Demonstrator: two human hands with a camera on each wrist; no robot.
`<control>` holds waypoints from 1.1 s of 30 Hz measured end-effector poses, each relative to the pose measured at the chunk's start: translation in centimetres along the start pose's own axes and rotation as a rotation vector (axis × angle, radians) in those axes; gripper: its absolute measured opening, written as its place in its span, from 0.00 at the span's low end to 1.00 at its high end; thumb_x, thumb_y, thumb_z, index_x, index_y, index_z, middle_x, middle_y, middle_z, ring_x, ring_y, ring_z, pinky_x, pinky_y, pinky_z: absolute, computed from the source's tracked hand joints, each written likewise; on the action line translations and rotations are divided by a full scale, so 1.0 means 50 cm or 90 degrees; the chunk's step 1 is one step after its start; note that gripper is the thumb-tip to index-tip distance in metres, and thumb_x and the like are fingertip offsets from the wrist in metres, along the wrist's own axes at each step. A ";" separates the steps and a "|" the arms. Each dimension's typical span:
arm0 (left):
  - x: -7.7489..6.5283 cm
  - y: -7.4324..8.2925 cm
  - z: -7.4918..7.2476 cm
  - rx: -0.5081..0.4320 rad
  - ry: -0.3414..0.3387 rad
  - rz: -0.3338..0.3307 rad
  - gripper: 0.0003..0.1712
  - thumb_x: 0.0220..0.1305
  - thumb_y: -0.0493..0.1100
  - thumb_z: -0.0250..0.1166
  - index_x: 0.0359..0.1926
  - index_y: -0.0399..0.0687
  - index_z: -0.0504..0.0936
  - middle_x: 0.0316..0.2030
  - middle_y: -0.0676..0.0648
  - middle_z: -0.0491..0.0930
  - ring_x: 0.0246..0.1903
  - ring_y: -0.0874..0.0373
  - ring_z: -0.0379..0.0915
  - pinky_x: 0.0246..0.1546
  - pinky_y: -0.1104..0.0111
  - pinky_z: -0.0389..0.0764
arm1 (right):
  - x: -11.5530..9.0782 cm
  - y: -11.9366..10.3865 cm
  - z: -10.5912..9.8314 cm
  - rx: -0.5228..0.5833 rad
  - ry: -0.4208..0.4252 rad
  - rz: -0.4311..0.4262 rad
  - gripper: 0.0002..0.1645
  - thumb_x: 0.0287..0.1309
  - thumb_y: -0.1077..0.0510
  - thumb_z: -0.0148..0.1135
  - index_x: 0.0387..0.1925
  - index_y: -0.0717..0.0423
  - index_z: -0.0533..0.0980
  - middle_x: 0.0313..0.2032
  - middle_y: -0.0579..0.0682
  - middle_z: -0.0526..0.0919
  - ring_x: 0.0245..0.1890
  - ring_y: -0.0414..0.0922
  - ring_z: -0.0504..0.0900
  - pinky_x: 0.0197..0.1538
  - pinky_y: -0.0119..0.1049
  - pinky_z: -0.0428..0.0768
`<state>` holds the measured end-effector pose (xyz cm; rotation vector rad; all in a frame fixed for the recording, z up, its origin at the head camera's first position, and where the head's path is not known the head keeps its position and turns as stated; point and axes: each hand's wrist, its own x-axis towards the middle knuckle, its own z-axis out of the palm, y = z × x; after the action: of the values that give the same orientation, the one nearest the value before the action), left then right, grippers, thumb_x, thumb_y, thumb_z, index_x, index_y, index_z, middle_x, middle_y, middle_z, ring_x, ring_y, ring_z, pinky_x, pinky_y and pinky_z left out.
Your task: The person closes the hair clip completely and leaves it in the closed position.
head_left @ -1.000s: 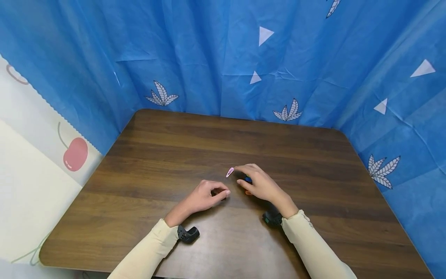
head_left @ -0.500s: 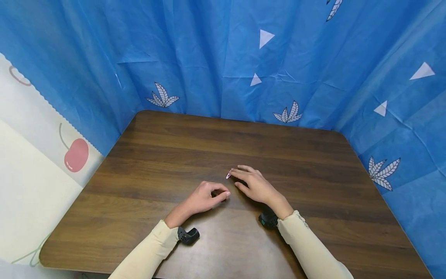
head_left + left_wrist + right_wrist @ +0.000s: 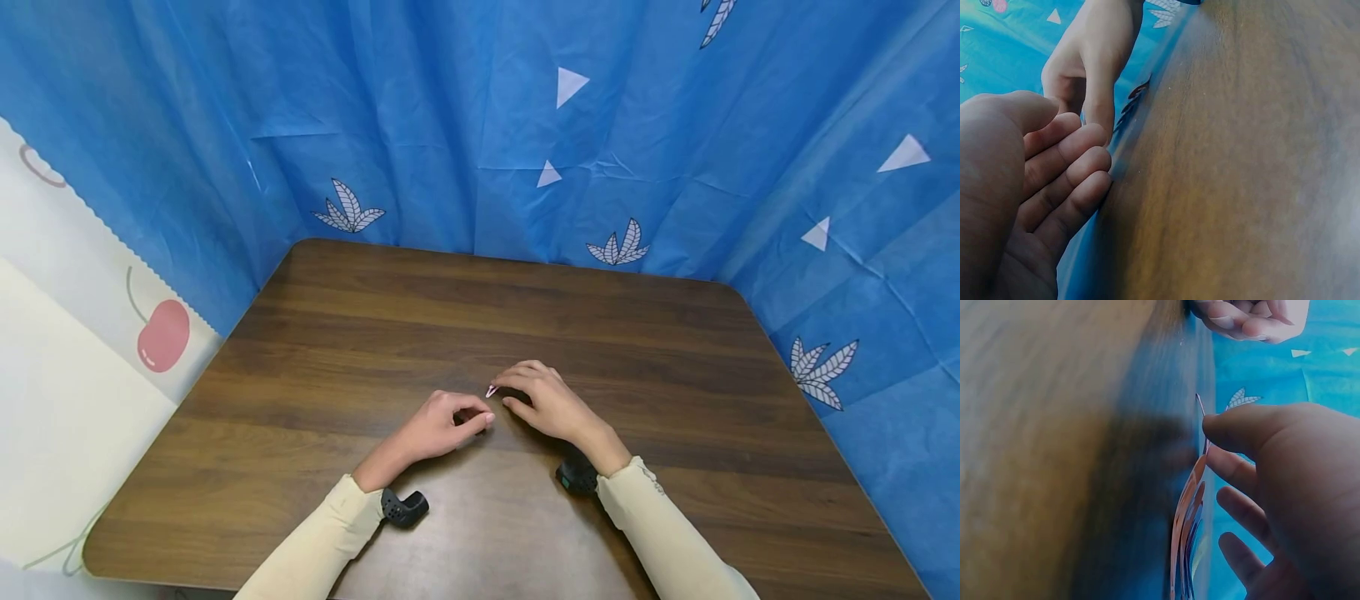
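A small pink snap hair clip [image 3: 491,390] lies on the table under the fingertips of my right hand [image 3: 551,404]. Those fingers touch it from above, while the thumb stands apart in the head view. Beneath that hand, seen edge-on in the right wrist view, are an orange hair clip [image 3: 1180,519] and several others; the head view hides them. My left hand [image 3: 442,425] rests on the table just left of the pink clip, fingers loosely curled and thumb near the index fingertip. Nothing shows within its fingers [image 3: 1085,169] in the left wrist view.
The brown wooden table [image 3: 360,333] has rounded corners. Blue curtain [image 3: 450,125] hangs behind and to the right, and a pale cherry-print cloth [image 3: 90,350] is at the left. Each wrist wears a black band mount [image 3: 405,508].
My right hand has shifted slightly left, covering the coloured clips, and its fingers have drawn the pink hair clip a little nearer to me. My left hand has stayed in place.
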<state>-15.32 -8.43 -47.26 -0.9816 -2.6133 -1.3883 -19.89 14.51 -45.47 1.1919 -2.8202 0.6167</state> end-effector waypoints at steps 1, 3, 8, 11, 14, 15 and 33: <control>0.000 0.000 0.000 0.001 0.000 -0.002 0.11 0.68 0.49 0.60 0.35 0.50 0.85 0.29 0.56 0.85 0.31 0.71 0.78 0.36 0.74 0.79 | -0.001 0.000 0.000 0.000 0.002 -0.001 0.20 0.65 0.52 0.59 0.58 0.42 0.76 0.56 0.41 0.78 0.60 0.44 0.70 0.58 0.52 0.70; 0.000 0.001 -0.001 0.000 0.001 -0.005 0.11 0.68 0.49 0.60 0.35 0.50 0.85 0.29 0.56 0.85 0.31 0.71 0.78 0.36 0.74 0.80 | -0.002 0.000 0.000 0.001 0.005 -0.004 0.19 0.65 0.52 0.60 0.56 0.41 0.77 0.54 0.41 0.79 0.58 0.44 0.71 0.57 0.51 0.71; -0.002 0.002 0.000 -0.004 0.000 -0.018 0.11 0.68 0.49 0.60 0.36 0.50 0.86 0.30 0.55 0.85 0.31 0.71 0.78 0.36 0.74 0.80 | -0.006 0.001 0.002 -0.004 0.014 -0.031 0.14 0.63 0.53 0.62 0.50 0.42 0.81 0.49 0.41 0.81 0.53 0.44 0.72 0.55 0.47 0.72; -0.002 0.003 0.000 -0.008 -0.001 -0.023 0.11 0.68 0.49 0.60 0.37 0.50 0.86 0.30 0.55 0.86 0.31 0.71 0.78 0.36 0.74 0.80 | -0.008 0.002 0.003 -0.012 0.022 -0.053 0.12 0.62 0.54 0.63 0.47 0.42 0.83 0.46 0.40 0.82 0.51 0.43 0.73 0.54 0.45 0.72; -0.001 0.003 0.001 -0.015 -0.003 -0.024 0.11 0.68 0.48 0.60 0.36 0.50 0.86 0.30 0.54 0.86 0.30 0.70 0.78 0.36 0.74 0.80 | -0.010 0.000 0.004 -0.015 0.027 -0.059 0.11 0.62 0.54 0.64 0.45 0.42 0.84 0.45 0.39 0.82 0.50 0.43 0.73 0.53 0.45 0.73; -0.001 0.003 0.001 -0.016 -0.004 -0.025 0.11 0.68 0.48 0.60 0.36 0.50 0.86 0.30 0.54 0.86 0.30 0.70 0.78 0.36 0.74 0.80 | -0.010 0.000 0.005 -0.016 0.031 -0.060 0.10 0.61 0.53 0.64 0.45 0.42 0.84 0.45 0.39 0.82 0.50 0.43 0.74 0.53 0.45 0.73; 0.003 0.007 0.004 -0.011 -0.003 -0.029 0.10 0.68 0.46 0.61 0.37 0.49 0.86 0.30 0.54 0.86 0.29 0.69 0.78 0.33 0.74 0.80 | -0.024 -0.002 0.006 -0.008 0.070 -0.058 0.04 0.60 0.51 0.65 0.37 0.40 0.83 0.39 0.37 0.83 0.45 0.39 0.75 0.48 0.37 0.77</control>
<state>-15.21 -8.05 -47.06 -0.9348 -2.6470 -1.4225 -18.91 15.16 -45.90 1.2365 -2.6588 0.6377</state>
